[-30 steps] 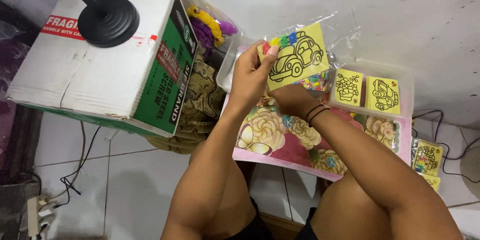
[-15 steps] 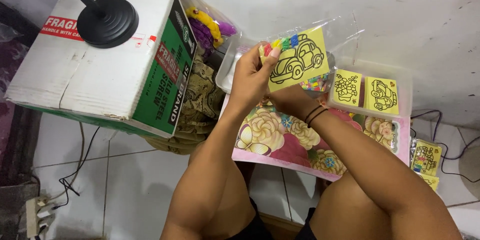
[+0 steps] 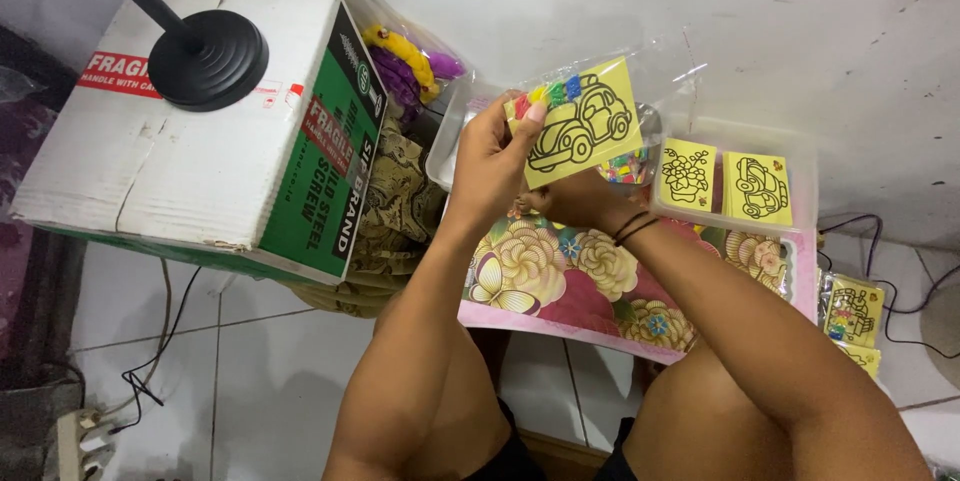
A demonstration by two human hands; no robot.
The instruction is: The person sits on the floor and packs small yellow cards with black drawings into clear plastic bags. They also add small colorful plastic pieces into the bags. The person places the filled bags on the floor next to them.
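Nearest the camera are the person's bare knees, and just beyond them a flowered tray (image 3: pixel 560 286) lies across the lap. Above the tray both hands meet on a yellow card (image 3: pixel 583 124) with a car outline, sealed in a clear sleeve along with a row of small coloured tubes. The left hand (image 3: pixel 490 156) is closed around the card's left edge, thumb pressed at its top corner. The right hand (image 3: pixel 575 203) sits under the lower edge, mostly hidden behind the card, so I cannot tell how tightly it is curled, though it seems to steady the card from below. This looks like the handling or opening of the packet; working at that corner would call for a firm pinch while the other hand keeps it level. Farther right, a clear plastic box (image 3: pixel 805 156) holds two more yellow cards. To the far left stands a cardboard box (image 3: pixel 180 156) carrying a black round stand (image 3: pixel 208 59).
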